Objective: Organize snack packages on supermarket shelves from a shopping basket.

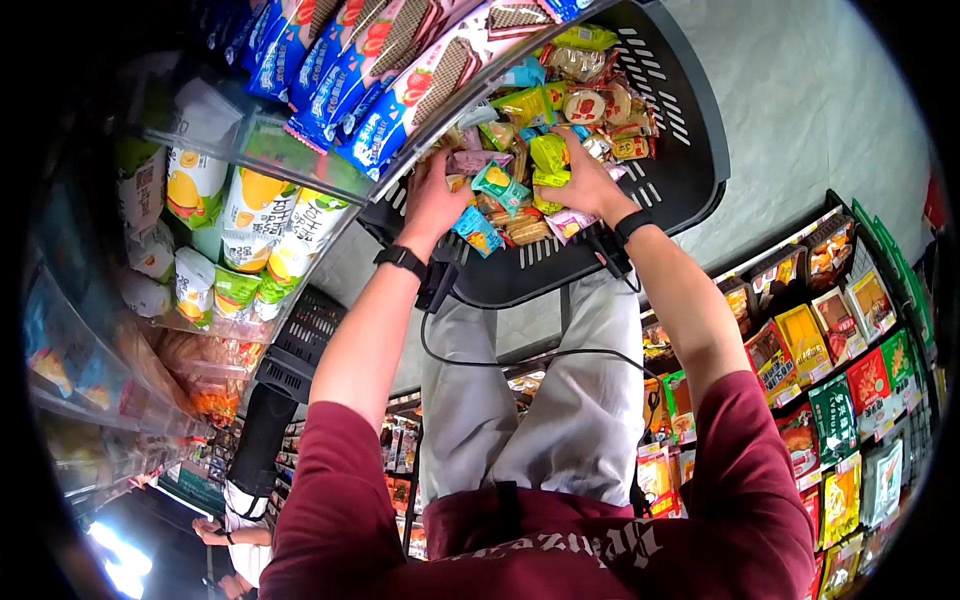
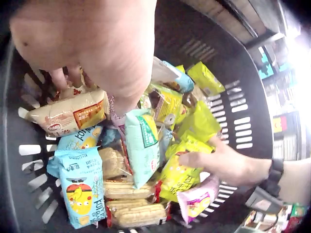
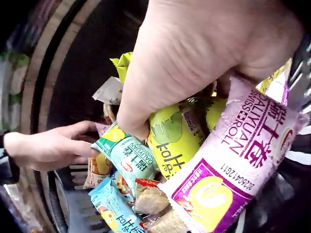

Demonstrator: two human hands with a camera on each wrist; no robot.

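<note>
A black shopping basket [image 1: 705, 170] holds many small wrapped snacks. My right hand [image 1: 592, 185] is inside, its thumb and fingers around a yellow-green snack packet [image 2: 182, 167]. A pink-purple Swiss roll packet [image 3: 233, 155] lies beneath that hand. My left hand [image 1: 435, 205] reaches in at the left side, fingers behind a beige packet [image 2: 73, 114] and thumb beside its end; I cannot tell whether it grips that packet. Between the hands lies a mint-green Swiss roll packet [image 1: 500, 187]. A light-blue packet [image 1: 478, 230] and clear-wrapped biscuits [image 2: 136, 213] are nearer me.
Shelves at the left carry blue wafer packs [image 1: 330, 90] and white-and-yellow snack bags [image 1: 250, 215] behind clear edges. At the right a rack holds bagged foods [image 1: 800, 345]. A black cable [image 1: 530, 355] runs between the wrists. Another person [image 1: 245, 535] stands at lower left.
</note>
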